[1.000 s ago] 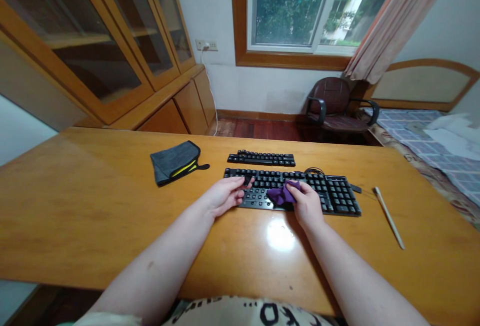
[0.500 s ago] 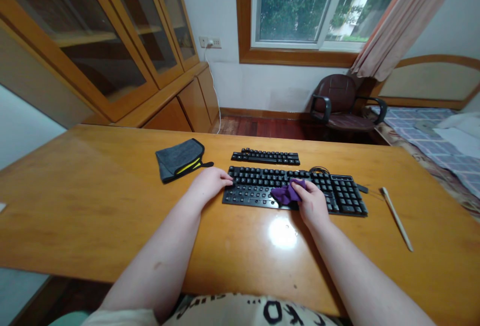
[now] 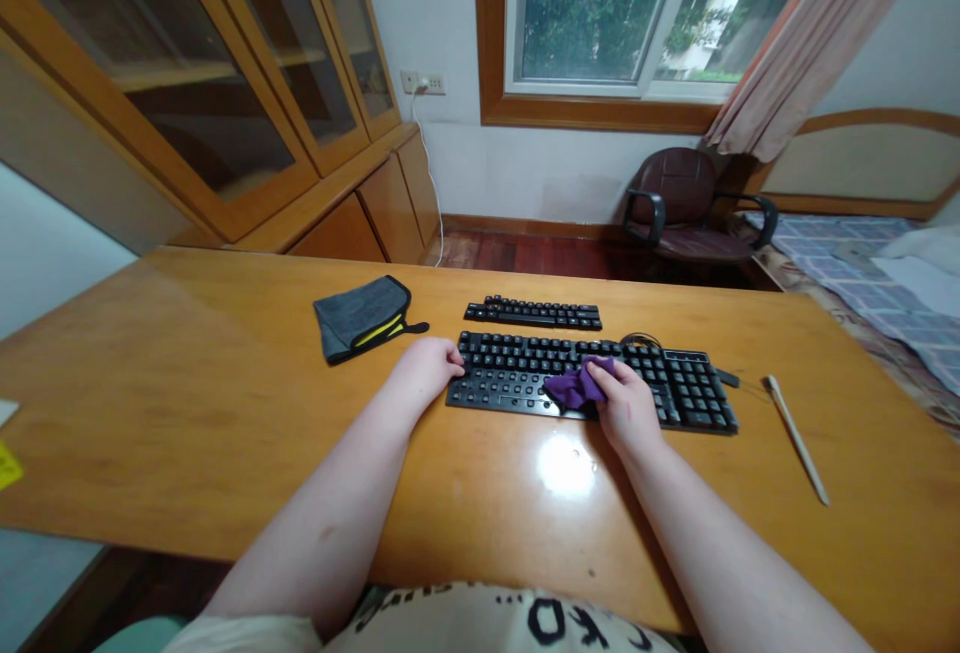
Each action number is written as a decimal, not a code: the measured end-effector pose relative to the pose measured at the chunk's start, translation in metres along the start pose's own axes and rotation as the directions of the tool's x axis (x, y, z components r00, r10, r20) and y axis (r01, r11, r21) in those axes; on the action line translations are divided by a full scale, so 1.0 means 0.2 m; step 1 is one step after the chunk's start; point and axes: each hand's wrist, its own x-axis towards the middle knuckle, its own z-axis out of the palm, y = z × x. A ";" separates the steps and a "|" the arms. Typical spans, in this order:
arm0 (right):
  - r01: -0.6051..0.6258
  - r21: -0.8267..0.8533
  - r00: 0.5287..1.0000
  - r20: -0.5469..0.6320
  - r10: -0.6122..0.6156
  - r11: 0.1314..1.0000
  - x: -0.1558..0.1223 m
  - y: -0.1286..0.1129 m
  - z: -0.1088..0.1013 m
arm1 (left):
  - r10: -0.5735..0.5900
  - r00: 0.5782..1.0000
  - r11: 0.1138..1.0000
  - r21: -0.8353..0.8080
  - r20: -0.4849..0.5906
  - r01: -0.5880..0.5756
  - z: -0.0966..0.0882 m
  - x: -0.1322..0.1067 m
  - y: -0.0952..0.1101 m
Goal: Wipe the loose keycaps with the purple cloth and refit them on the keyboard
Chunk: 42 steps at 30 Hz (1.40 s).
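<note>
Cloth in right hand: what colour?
The cloth in the right hand is purple; best seen in the head view.

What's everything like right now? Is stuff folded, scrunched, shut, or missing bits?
Purple cloth, scrunched in the right hand
Left hand, fingers bent, at the keyboard's left end
Keyboard, missing some keycaps at the lower left
Loose keycaps, lined up behind the keyboard
Grey cloth, folded, yellow showing
Pale stick, lying flat
Glass cabinet doors, shut
Curtain, gathered aside
Plug, in its socket
</note>
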 end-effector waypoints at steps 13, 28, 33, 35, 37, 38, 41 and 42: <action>-0.023 0.048 1.000 -0.003 0.023 0.999 0.00 0.00 0.01 | 0.106 0.994 0.967 0.238 -0.038 -0.094 0.04 -0.07 0.06; -0.020 0.004 1.000 0.007 0.020 1.000 -0.01 -0.02 0.02 | 0.450 0.864 0.838 0.442 -0.228 -0.320 0.15 -0.22 0.05; -0.012 -0.009 1.000 0.019 0.012 1.000 0.00 0.00 0.01 | 0.348 0.924 0.880 0.397 -0.159 -0.263 0.04 -0.11 0.04; -0.014 -0.006 1.000 0.023 0.014 1.000 0.00 0.00 0.00 | 0.280 0.941 0.921 0.329 -0.187 -0.209 0.00 -0.01 0.04; -0.012 -0.014 1.000 0.028 0.013 1.000 -0.01 0.00 0.00 | 0.229 0.946 0.959 0.221 -0.229 -0.179 -0.03 0.12 0.04; -0.010 -0.021 1.000 0.028 0.011 1.000 -0.01 0.00 0.01 | 0.184 0.956 0.977 0.151 -0.231 -0.151 -0.04 0.20 0.05; -0.007 -0.032 1.000 0.013 0.007 0.999 -0.01 -0.01 0.01 | 0.135 0.972 0.991 0.040 -0.192 -0.129 -0.05 0.41 0.06; -0.011 -0.031 1.000 0.012 0.012 0.999 -0.01 -0.02 0.02 | 0.130 0.975 0.991 0.025 -0.180 -0.128 -0.05 0.47 0.07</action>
